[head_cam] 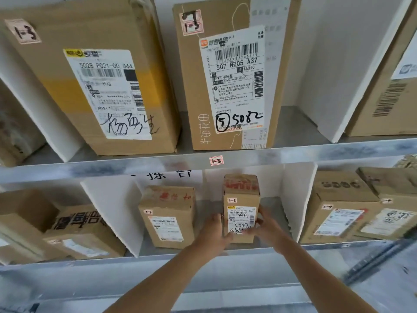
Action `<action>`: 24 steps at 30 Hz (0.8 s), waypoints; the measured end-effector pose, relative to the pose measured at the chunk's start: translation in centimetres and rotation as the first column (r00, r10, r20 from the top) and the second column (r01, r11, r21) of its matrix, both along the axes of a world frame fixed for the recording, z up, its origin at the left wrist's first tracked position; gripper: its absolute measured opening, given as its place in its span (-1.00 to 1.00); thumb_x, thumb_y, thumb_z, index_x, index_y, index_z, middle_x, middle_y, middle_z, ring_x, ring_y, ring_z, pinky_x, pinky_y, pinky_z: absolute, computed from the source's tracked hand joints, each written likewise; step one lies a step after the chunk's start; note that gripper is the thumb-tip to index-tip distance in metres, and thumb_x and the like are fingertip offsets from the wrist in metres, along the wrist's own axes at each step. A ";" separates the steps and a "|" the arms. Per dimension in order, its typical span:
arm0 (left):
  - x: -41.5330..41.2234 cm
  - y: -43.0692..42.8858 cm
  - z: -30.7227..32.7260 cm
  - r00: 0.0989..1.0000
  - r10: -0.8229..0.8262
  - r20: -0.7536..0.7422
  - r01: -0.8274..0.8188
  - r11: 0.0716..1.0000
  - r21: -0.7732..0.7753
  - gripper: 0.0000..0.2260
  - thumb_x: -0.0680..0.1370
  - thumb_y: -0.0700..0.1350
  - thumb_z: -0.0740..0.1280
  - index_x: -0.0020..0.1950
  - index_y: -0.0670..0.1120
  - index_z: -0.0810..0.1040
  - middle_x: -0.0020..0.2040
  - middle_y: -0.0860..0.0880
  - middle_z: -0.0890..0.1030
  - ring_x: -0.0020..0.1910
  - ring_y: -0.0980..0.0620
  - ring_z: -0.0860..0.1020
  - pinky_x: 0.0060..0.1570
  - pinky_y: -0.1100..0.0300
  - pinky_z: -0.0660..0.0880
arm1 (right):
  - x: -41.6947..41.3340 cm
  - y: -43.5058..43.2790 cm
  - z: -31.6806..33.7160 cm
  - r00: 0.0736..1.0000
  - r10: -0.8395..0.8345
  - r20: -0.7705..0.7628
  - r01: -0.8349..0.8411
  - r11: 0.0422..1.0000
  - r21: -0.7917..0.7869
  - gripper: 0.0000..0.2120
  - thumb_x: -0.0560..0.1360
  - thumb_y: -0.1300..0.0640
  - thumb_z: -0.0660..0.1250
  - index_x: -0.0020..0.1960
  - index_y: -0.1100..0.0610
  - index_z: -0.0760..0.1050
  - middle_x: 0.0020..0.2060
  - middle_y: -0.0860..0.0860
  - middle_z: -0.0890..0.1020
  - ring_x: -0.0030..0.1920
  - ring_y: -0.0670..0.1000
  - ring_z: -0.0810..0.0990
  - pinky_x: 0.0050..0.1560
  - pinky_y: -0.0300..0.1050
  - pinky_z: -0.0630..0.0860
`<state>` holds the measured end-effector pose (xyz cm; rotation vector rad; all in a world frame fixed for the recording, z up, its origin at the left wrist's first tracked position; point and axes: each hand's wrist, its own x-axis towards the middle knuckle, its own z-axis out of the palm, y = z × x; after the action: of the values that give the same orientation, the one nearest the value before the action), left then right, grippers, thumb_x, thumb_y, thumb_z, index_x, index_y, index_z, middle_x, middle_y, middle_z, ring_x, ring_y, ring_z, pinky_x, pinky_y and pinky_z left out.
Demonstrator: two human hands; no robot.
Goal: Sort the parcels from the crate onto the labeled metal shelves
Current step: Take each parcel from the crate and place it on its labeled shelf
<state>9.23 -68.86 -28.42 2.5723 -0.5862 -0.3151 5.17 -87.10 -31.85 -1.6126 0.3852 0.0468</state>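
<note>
Cardboard is what both your hands close on: a small upright parcel [241,208] standing on the lower metal shelf [225,251], in the bay between two white dividers. Your left hand [215,231] presses its left side at about 9 o'clock, fingers curled partway round the lower corner. Your right hand [267,224] cups the right side at 3 o'clock, thumb across the bottom of the shipping label, fingers wrapped behind the box and out of sight. Neither hand is spread wide; both are clamped loosely round the parcel's width. Its base seems to rest on the shelf, though your hands cover the bottom edge, so you cannot be sure it is fully set down.

A small tag reading 2-3 sits on the parcel's front above the label. At 9 o'clock from it, in the same bay and apart from it, stands a second small box [168,218] with a similar tag, too blurred to read firmly. A red-edged sticker [216,160] marked 1-3 is on the upper shelf's front rail at 12 o'clock. Above it stand two large cartons [108,71], each tagged 1-3, their tops cut off by the frame. Boxes in the bays at far left and far right are partly cropped and smeared, and handwriting on your parcel's label is not legible.
</note>
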 end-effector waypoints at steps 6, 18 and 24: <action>0.9 -0.4 -0.7 0.999 -0.017 -0.029 0.015 0.999 -0.036 -0.57 0.51 0.04 0.36 0.28 -0.11 0.35 0.22 -0.04 0.49 0.16 0.02 0.47 -0.07 0.29 0.28 | 0.7 -0.3 -0.1 0.999 -0.001 0.038 0.003 0.998 -0.055 -0.20 0.25 0.50 0.54 0.34 0.04 0.32 0.11 -0.08 0.55 0.22 0.03 0.54 -0.20 -0.33 0.60; 0.5 -1.0 -1.0 0.997 0.043 -0.059 -0.047 0.997 -0.068 -0.63 0.53 0.01 0.36 0.23 -0.12 0.36 0.19 -0.04 0.50 0.14 0.02 0.48 -0.05 0.24 0.34 | 0.2 -1.7 -0.2 0.989 0.103 -0.104 -0.125 0.963 -0.240 -0.24 0.34 0.30 0.57 0.42 -0.01 0.32 0.14 -0.17 0.57 0.26 -0.04 0.53 0.30 -0.05 0.47; -0.6 0.1 -1.5 0.993 0.042 -0.107 -0.044 0.999 -0.009 -0.53 0.52 -0.01 0.35 0.32 -0.20 0.32 0.25 -0.14 0.45 0.22 -0.09 0.43 0.17 0.11 0.40 | -1.7 -1.4 -1.5 0.962 0.064 -0.265 -0.142 0.948 -0.285 -0.12 0.33 0.27 0.58 0.51 0.19 0.19 0.34 0.10 0.49 0.35 0.10 0.47 0.31 -0.06 0.44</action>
<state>8.61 -68.75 -29.87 2.5357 -0.4918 -0.4305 3.48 -88.47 -33.33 -1.9378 0.5231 0.2896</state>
